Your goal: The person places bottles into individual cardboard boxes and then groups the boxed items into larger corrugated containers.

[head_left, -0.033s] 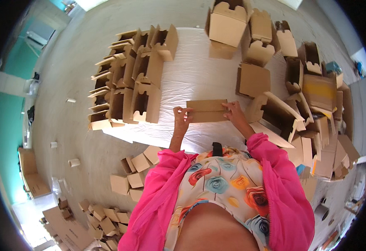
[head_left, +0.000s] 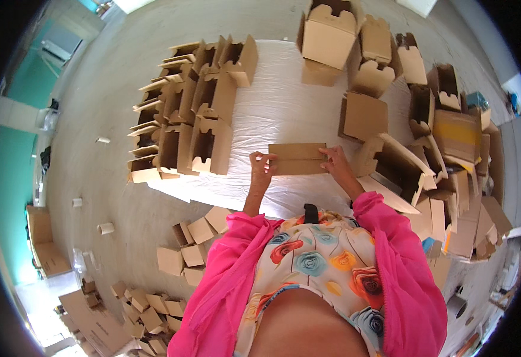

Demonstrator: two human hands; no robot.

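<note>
Frame centre: flat cardboard blank (head_left: pixel 297 159) held above white-covered surface (head_left: pixel 284 107) | left hand (head_left: pixel 262 167) gripped its left end | right hand (head_left: pixel 335 160) gripped its right end | folded boxes (head_left: pixel 189 113) upper left.

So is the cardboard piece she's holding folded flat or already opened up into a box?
Folded flat. The cardboard piece shows as one thin brown rectangle, the left hand and right hand gripping its two ends above the white table cover.

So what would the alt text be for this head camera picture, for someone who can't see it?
Seen from above, a person in pink sleeves holds a flat brown cardboard piece by its ends, left hand and right hand, over a table covered in white sheeting. Folded cardboard boxes stand in rows to the left, and more lie piled to the right.
</note>
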